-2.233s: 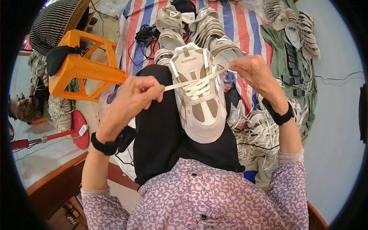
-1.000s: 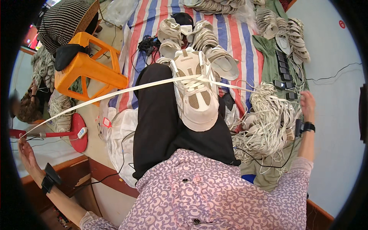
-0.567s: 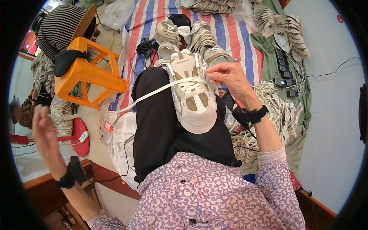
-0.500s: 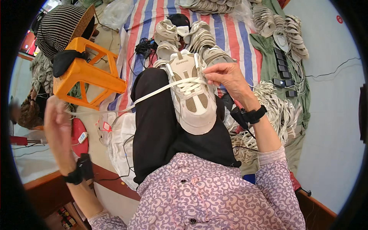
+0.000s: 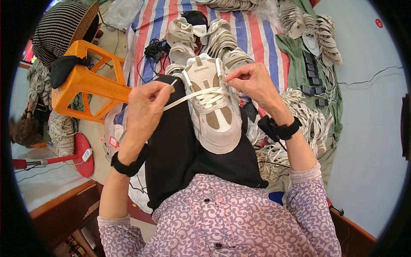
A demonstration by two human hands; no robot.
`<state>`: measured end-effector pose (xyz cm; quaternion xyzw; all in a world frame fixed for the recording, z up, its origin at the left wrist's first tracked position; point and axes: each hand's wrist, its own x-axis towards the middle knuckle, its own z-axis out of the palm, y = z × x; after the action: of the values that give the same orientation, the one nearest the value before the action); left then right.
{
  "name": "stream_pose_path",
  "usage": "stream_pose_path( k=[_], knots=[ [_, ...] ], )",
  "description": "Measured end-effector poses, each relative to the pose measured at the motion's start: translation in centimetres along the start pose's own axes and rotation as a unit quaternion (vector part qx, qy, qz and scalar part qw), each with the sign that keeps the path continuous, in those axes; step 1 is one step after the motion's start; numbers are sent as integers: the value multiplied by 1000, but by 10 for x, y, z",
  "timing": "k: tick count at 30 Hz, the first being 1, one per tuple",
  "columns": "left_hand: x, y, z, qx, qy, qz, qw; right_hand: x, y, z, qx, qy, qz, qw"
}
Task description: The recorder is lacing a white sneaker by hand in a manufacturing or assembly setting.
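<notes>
At the upper left of the frame, a dark and light striped cloth [image 5: 58, 32] is bulging beside an orange plastic stool [image 5: 68, 85], which is tilting in the wide view. A black pad [image 5: 67, 72] is resting over the stool's near end. Below, toward the left edge, a red disc [image 5: 84, 155] is lying at the end of a red pole [image 5: 60, 159].

Left of centre, the person's left hand [image 5: 147, 105] is closing thumb and forefinger tightly on a flat cream shoelace [image 5: 182, 100], its pale tip poking out past the fingertips. The lace is running from under this hand rightward onto a beige and white shoe [image 5: 222, 135].

The shoe is sitting at the middle of the frame, toe pointing down the picture, on black trousers [image 5: 171, 158]; its crossed laces are showing. Behind it, shoe uppers [image 5: 222, 40] are standing in stacks on a striped sheet [image 5: 245, 30].

Right of centre, the right hand [image 5: 256, 85] is bringing thumb and forefinger close together at the shoe's right lacing edge; whether they are gripping anything is too small to tell. Farther right, a tangled heap of laces [image 5: 310, 122] is spreading below a row of black boxes [image 5: 311, 68].
</notes>
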<state>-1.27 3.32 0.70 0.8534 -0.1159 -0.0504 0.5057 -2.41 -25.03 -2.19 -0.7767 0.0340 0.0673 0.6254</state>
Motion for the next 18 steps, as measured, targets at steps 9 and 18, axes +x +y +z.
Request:
stream_pose_path(
  k=[9, 18],
  knots=[
    [-6, 8, 24, 153, -17, 58, 986, -7, -18, 11, -272, 37, -217, 937],
    [-1, 2, 28, 149, -29, 66, 986, 17, -21, 54, -312, -31, -347, 884]
  ],
)
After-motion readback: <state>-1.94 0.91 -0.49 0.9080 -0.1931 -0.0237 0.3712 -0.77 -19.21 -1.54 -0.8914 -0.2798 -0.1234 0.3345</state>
